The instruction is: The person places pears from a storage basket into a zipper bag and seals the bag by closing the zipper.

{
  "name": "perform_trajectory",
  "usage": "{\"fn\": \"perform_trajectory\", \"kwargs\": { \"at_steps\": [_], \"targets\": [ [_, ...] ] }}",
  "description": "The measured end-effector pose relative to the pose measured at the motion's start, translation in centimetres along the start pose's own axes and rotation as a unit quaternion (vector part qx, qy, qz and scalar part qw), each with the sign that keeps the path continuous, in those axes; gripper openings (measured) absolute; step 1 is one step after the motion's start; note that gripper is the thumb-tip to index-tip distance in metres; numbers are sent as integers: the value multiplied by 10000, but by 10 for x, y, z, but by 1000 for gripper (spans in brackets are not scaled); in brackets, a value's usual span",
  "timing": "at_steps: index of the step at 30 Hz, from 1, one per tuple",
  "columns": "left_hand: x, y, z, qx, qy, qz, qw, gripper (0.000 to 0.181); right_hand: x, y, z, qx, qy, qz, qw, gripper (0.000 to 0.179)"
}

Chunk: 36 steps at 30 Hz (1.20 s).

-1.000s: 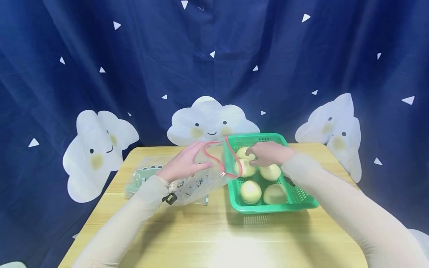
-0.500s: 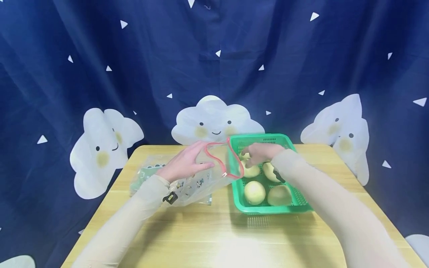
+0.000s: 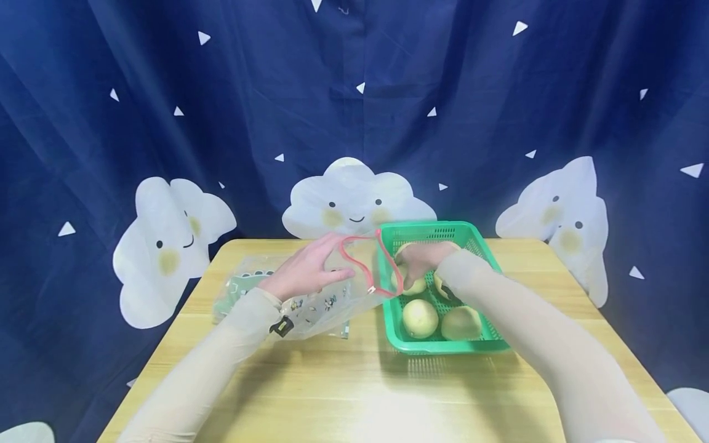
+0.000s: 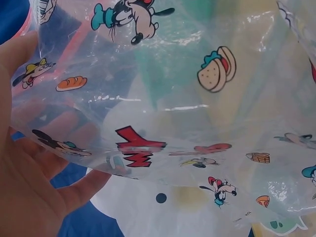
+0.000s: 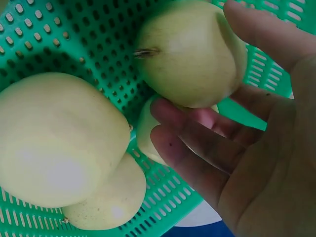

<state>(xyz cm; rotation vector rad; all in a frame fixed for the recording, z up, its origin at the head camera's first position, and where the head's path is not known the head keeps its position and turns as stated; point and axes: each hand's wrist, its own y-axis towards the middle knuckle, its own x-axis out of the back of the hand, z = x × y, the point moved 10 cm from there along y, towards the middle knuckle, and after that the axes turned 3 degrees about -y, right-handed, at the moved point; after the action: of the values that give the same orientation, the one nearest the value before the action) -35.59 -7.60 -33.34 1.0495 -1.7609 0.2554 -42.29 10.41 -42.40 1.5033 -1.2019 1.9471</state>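
Observation:
My left hand (image 3: 308, 271) holds a clear zip bag (image 3: 362, 304) with a red-edged mouth that gapes towards the basket. Cartoon animals and food are printed on its plastic (image 4: 173, 123). In the left wrist view my fingers (image 4: 81, 192) lie at its edge, partly seen through it. Inside a green slotted basket (image 3: 390, 332) my right hand (image 3: 423, 257) grips a pale yellow round fruit (image 5: 182, 54) with a dry stem. My thumb is at its side and a finger passes behind it. Two other fingertips overlap a fruit below. Several like fruits (image 3: 420, 319) lie around.
Flat plastic packets with green print (image 3: 235, 289) lie behind my left forearm. Basket and packets rest on a light wooden table (image 3: 332, 394). Right behind its far edge hangs a dark blue curtain (image 3: 354, 123) with clouds and triangles.
My right hand has moved down and slightly towards me in the basket, and its fingers have come round a fruit. The left hand keeps the bag in place. The view shifted slightly.

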Motion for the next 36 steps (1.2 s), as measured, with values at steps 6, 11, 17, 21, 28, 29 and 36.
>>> {"fn": "perform_trajectory", "kwargs": {
  "at_steps": [6, 11, 17, 21, 28, 29, 36],
  "targets": [
    [1, 1, -3, -64, -19, -54, 10000, 65, -5, 3, 5, 33, -120, -18, 9999, 63],
    [1, -1, 0, -22, 3, -79, 10000, 63, -11, 2, 5, -185, 11, 57, 9998, 75],
    [0, -2, -2, -100, 60, -112, 9999, 68, -12, 1, 10, -45, -112, 51, 9999, 64],
    [-1, -2, -3, -86, 69, -113, 9999, 69, -12, -3, 10, -42, 5, 87, 10000, 62],
    [-2, -3, -2, -93, -21, -137, 9999, 70, -4, -14, 13, 84, 167, 49, 9998, 65],
    [-2, -2, -2, -105, -41, -142, 9998, 70, -1, -17, 12, 43, 161, 24, 9999, 66],
    [-7, -2, 0, -80, -104, -32, 9999, 72, 30, -39, 18, 218, 88, -427, 9988, 63]
  ]
}}
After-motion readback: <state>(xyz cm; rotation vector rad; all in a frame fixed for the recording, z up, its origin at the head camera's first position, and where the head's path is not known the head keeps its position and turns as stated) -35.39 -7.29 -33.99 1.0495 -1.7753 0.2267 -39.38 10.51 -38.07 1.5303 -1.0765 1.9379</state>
